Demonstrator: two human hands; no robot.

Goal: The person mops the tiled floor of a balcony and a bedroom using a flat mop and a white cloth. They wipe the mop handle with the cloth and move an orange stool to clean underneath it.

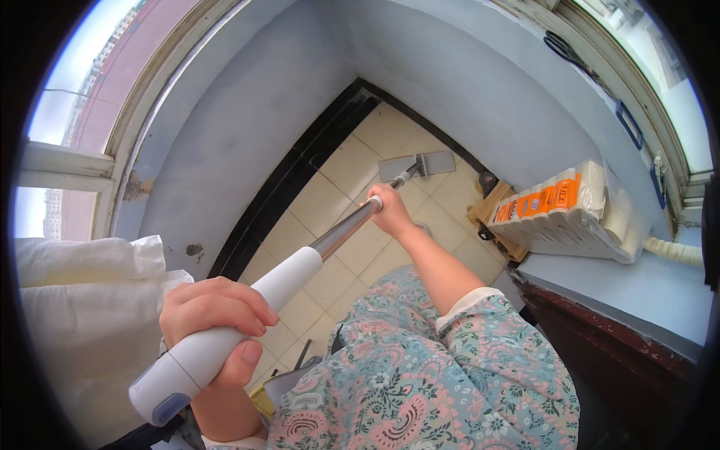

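A flat mop stretches from the lower left to the far floor. Its white handle grip [289, 279] runs into a shiny metal pole [346, 234], and a flat grey mop head [439, 163] lies on the tiles near the far corner. My left hand [217, 322] is wrapped around the white grip, close to its top end. Farther down, my right hand [391, 211] closes around the pole just beside a white collar.
Cream floor tiles [300, 225] meet a black skirting [281, 180] under pale blue walls. On the right, a plastic-wrapped pack of paper rolls [555, 206] sits by a cardboard box [491, 217] and dark red furniture [600, 322]. White cloth [90, 300] hangs at left.
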